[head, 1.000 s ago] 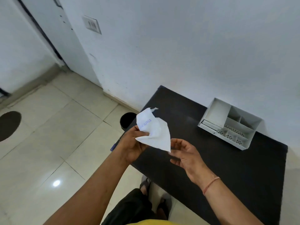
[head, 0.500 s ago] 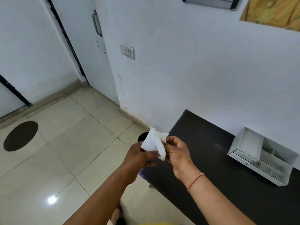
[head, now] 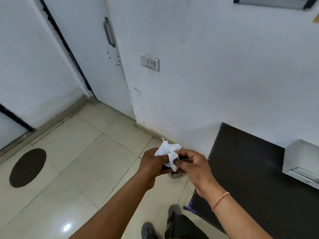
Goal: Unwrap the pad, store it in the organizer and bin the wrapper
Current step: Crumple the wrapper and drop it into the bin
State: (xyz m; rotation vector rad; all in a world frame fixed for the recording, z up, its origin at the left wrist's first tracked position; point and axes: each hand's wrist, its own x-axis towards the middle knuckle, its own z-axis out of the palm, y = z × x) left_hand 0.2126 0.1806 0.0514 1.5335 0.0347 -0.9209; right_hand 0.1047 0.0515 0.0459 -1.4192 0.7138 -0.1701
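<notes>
Head view: crumpled white paper wrapper bunched between both hands out over the pale tiled floor, left hand closed around its lower left side, right hand pinching its right edge with thumb and fingertips. Both hands clamped on the wrapper, touching each other through the paper. No pad visible in either hand, so probably already stored, though not confirmable: white plastic compartment organizer cut off by the right edge of the frame, contents hidden, standing on the black matte surface well apart from the hands. Step in hand, by the look of it: balling the wrapper up before binning. Something dark and round just beneath the hands, mostly hidden, possibly the bin's mouth, with a pale rim peeking out below; too covered to be sure. To do it well: keep squeezing inward from both sides until the loose pointed corner at the top is tucked in, so nothing catches air on the drop. Then pass the ball to one hand only, bring it low over the opening, and let go straight down rather than tossing. Main risk: light paper springing back open and drifting onto the floor beside the bin. A firm final press and a short drop should prevent that.
</notes>
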